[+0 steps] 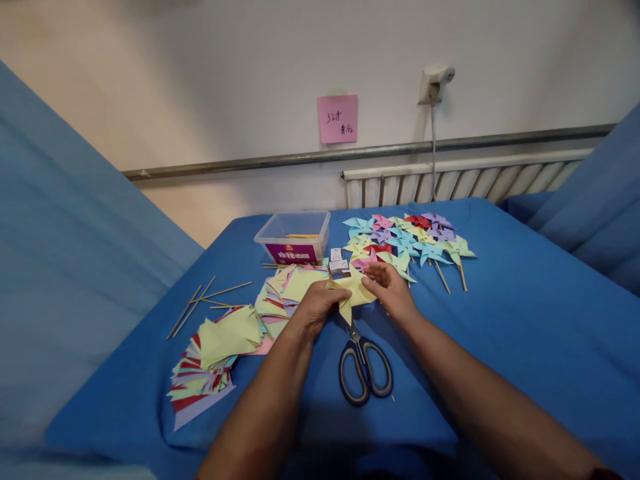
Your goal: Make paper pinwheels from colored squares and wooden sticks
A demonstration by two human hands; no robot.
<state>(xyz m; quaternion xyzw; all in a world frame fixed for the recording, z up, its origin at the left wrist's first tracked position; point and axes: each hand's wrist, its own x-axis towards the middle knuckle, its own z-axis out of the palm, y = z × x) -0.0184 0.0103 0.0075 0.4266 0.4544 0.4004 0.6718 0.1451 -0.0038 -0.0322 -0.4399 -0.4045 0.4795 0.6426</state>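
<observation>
Both my hands hold one yellow paper piece above the blue table. My left hand pinches its left edge, and my right hand grips its right side with fingers folded over it. The paper's lower point hangs down over the scissors, which lie closed on the cloth with grey and yellow handles toward me. Left of my hands are two stacks of coloured paper squares, one close by and one nearer the table's left edge.
Several finished paper pinwheels on sticks lie behind my right hand. A clear plastic box stands at the back, with a small card beside it. Loose wooden sticks lie at the left. A pink note hangs on the wall.
</observation>
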